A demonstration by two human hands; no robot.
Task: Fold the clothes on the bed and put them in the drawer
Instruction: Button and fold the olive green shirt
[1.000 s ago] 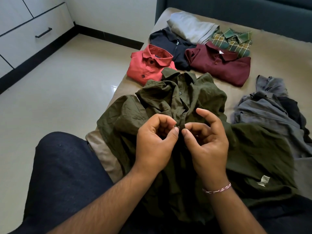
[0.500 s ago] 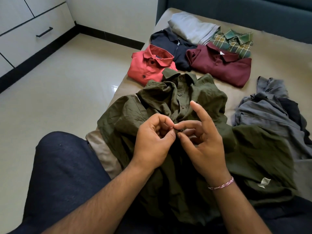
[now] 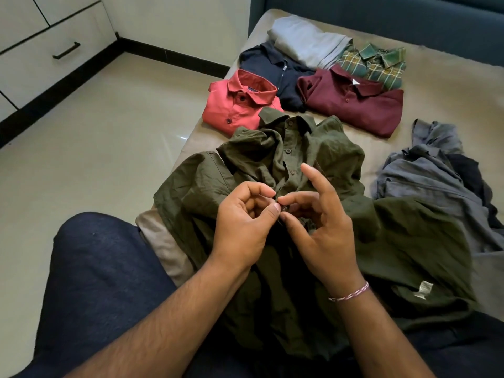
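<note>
Crumpled olive shirt (image 3: 313,148) spread collar-away on bed (image 3: 450,85), placket apparently part-buttoned.

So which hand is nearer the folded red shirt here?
Left. The left hand pinches the olive shirt's placket just below the red shirt; the right hand pinches there too, further right of it.

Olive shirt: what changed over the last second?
Little. Both hands stay at the olive shirt's button placket. The right hand's index finger, curled a second ago, now sticks up straight, while its thumb and another fingertip meet the left hand's pinch at a button. Shirt, folded red shirt, maroon shirt and grey pile have not moved.
</note>
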